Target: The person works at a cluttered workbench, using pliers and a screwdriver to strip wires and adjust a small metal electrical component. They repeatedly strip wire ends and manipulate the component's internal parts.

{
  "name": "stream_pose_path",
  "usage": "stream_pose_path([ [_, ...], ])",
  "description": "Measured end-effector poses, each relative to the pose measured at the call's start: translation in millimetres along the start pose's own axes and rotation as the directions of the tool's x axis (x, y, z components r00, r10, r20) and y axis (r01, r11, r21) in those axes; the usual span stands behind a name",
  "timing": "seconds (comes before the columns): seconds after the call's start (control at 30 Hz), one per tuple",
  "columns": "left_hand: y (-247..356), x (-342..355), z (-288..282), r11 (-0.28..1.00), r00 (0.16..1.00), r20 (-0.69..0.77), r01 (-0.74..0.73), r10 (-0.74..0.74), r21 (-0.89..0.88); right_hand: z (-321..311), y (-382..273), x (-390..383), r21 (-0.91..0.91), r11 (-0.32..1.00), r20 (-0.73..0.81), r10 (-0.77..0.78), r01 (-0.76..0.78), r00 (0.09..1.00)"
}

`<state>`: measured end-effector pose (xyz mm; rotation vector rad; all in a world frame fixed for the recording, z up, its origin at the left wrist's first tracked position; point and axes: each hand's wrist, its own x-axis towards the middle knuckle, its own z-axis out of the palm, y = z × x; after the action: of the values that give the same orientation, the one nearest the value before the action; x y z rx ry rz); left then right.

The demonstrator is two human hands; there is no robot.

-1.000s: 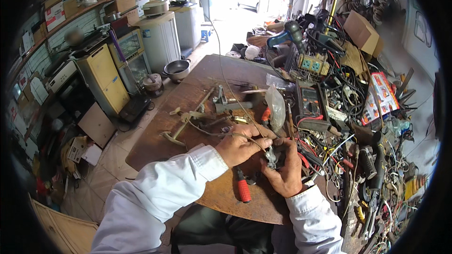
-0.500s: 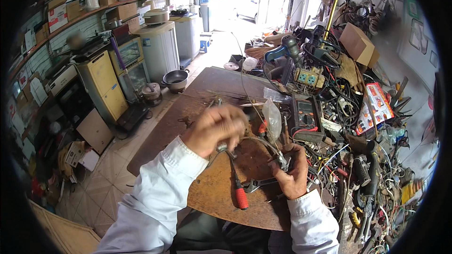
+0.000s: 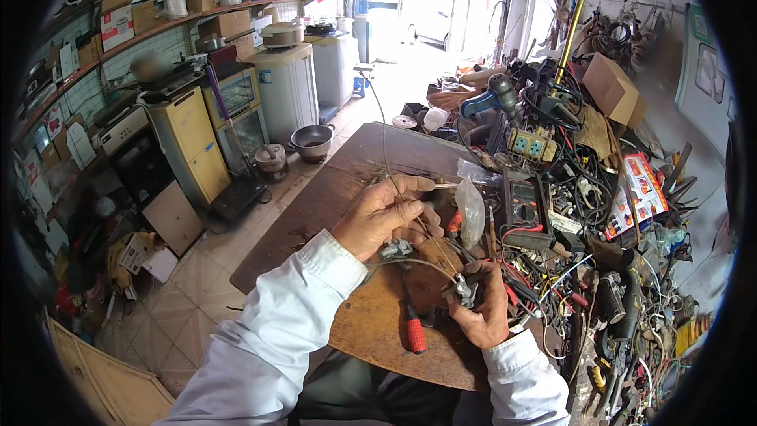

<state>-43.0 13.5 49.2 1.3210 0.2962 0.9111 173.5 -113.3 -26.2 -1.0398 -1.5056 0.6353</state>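
My left hand (image 3: pixel 392 218) is closed in a pinch on a thin cable (image 3: pixel 385 140), which rises in a curve above the table. The cable runs down from these fingers toward a small silvery metal part (image 3: pixel 464 293). My right hand (image 3: pixel 486 308) grips that part between thumb and fingers at the table's right side. Another bent cable (image 3: pixel 418 261) arches between the two hands. A screwdriver with a red handle (image 3: pixel 415 334) lies just below them. Beside my left hand is another small metal piece (image 3: pixel 396 249), partly covered.
The worn wooden table (image 3: pixel 315 205) lies under my hands. A clear plastic bag (image 3: pixel 471 214) and a multimeter (image 3: pixel 523 203) stand beyond my right hand. Tangled wires and tools (image 3: pixel 583 268) crowd the right. A black pan (image 3: pixel 312 140) sits on the floor at the left.
My left hand, blurred by motion before, now pinches the thin cable farther from my body. The right hand keeps its grip on the metal part. The whole view has shifted slightly.
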Motion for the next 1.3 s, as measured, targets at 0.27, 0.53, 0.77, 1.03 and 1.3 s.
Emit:
stream_pose_path([
  [0.27,-7.1,1.5,5.0,0.990,0.993,-0.092,-0.064,0.076,0.130,-2.1,0.3,-0.1,-0.013,1.000,0.010,0.009,-0.009,1.000],
  [0.53,11.3,-2.6,6.6,0.998,0.971,-0.231,-0.045,0.052,0.036,-4.7,-2.3,0.3,-0.085,0.995,-0.016,-0.053,0.052,0.998],
  [0.77,30.8,-11.9,-15.8,0.953,0.913,-0.377,-0.041,0.158,0.302,-9.6,-15.6,0.4,-0.311,0.937,0.032,-0.156,0.158,0.987],
  [1.03,89.5,-22.2,0.5,0.811,0.826,-0.456,-0.003,0.332,0.585,-8.0,-15.2,-6.4,-0.307,0.921,0.087,-0.224,0.240,0.971],
  [1.3,98.8,-32.2,2.7,0.795,0.857,-0.419,0.019,0.300,0.606,-8.1,-10.3,-9.6,-0.319,0.892,0.121,-0.295,0.319,0.948],
])
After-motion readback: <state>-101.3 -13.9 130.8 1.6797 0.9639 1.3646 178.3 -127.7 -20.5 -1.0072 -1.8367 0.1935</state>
